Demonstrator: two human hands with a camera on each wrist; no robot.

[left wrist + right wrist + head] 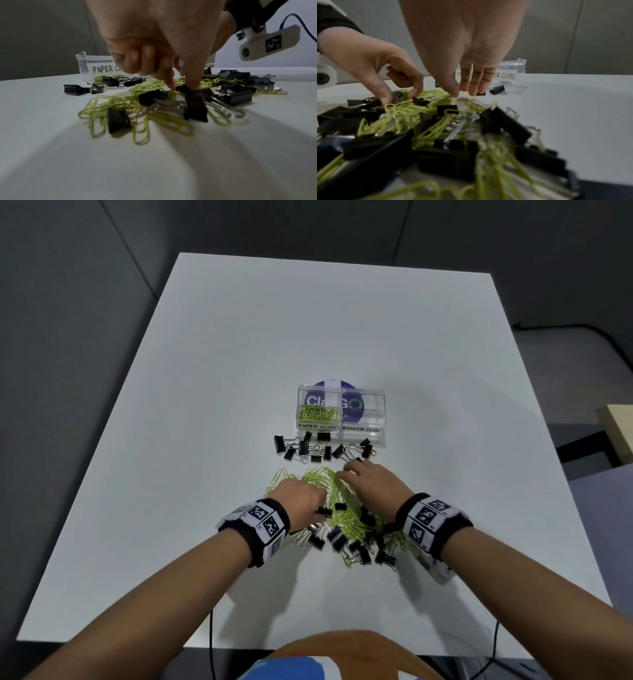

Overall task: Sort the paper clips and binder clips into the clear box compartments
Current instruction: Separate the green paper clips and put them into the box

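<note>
Head view, nearest me: a mixed heap of green paper clips (pixel 342 508) and black binder clips (pixel 337 537) left to sort — left hand (pixel 297 501) pinches into it, right hand (pixel 371 482) spread. Farther, the clear box (pixel 376 409): some paper clips inside, binder side bare — barely begun.

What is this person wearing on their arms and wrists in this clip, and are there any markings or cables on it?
Both forearms are bare, with no sleeves. Each wrist carries a black wristband: left wristband, right wristband. Each holds white panels printed with black square code markers. A white camera mount hangs under the right wrist, bearing its own code marker and a thin dark cable. No rings or gloves show on the left hand or right hand.
</note>
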